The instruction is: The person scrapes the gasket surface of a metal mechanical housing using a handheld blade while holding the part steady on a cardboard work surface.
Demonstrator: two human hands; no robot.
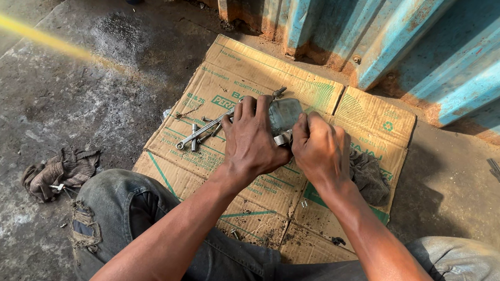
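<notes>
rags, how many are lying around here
2: a dirty rag on the concrete floor left of the cardboard, and a dark rag on the cardboard beside the right hand. More could be hidden.

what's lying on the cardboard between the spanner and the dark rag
In the head view, both hands, left and right, and the grey metal part they grip lie between the spanner and dark rag.

A rough outdoor repair workshop is shown: a stained concrete floor (19,93), a rusty corrugated metal wall (410,39) at twelve o'clock, spanners (202,132) laid on flattened cardboard (365,118).
</notes>
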